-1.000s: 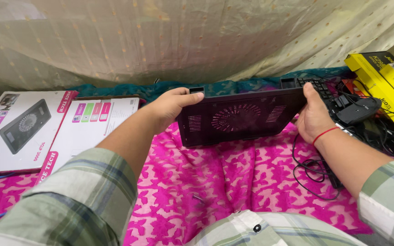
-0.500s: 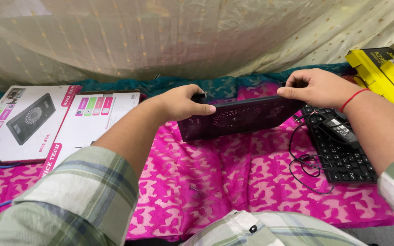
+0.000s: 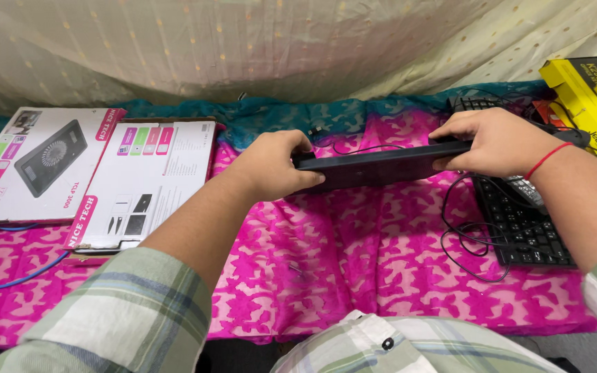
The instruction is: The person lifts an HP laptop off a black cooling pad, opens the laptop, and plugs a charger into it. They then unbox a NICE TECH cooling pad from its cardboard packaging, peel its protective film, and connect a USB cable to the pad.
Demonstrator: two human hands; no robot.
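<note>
From the head camera, both hands hold a flat black cooling pad (image 3: 381,166) just above the pink cloth (image 3: 326,262), almost level, so only its thin near edge and a sliver of its top show. The left hand (image 3: 271,166) has its fingers curled shut around the pad's left end, thumb on top. The right hand (image 3: 495,141), with a red thread at the wrist, is clamped over the right end, fingers wrapped down across the front edge.

A second ago the pad stood tilted up with its fan grille facing the camera, the right hand gripping it from lower down. Half a second ago it was already tipping away. Now it lies nearly flat and the grille is out of sight, and the right hand has shifted on top of the end. To my eye the pad has been turned from a display angle to its lying position, held but not yet resting on the cloth.

A thin black cable (image 3: 464,231) loops on the cloth under the right wrist, touching the keyboard (image 3: 526,221) beside it. A yellow box (image 3: 582,97) sits at the far right. To the left, well apart, lie the pad's printed carton (image 3: 43,162) and an open flap (image 3: 153,179).
</note>
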